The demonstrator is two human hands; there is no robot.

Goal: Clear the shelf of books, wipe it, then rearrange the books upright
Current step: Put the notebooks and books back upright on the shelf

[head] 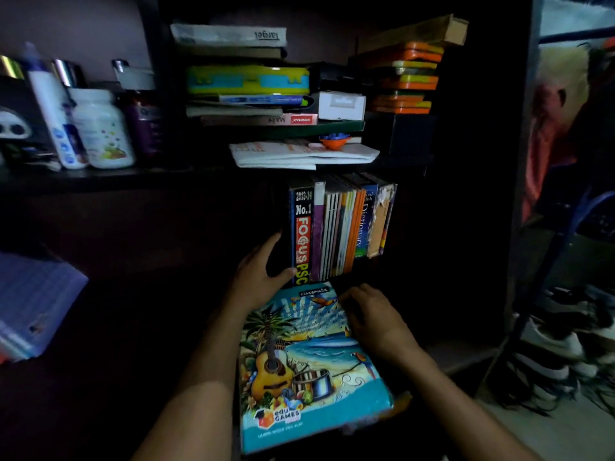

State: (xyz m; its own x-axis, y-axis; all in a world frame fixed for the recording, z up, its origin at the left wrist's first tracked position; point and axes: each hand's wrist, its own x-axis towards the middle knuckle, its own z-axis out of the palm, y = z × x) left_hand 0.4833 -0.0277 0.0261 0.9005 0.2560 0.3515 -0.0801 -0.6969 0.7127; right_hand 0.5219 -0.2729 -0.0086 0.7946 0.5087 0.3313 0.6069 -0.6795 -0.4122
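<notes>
Lower centre, the right hand is resting relaxed on the flat classmate notebook, thin and floppy, best taken by its spine. Beyond, the left hand is gripping the upright Focus book, stiff, probably heavy.

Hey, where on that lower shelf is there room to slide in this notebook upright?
Left of the Focus book the lower shelf looks dark and open, though too dim to be sure; the left hand grips that book's spine there. Right of the upright row, past the worn book, another dark gap runs to the side panel. The upper shelf is crowded with flat stacks.
</notes>
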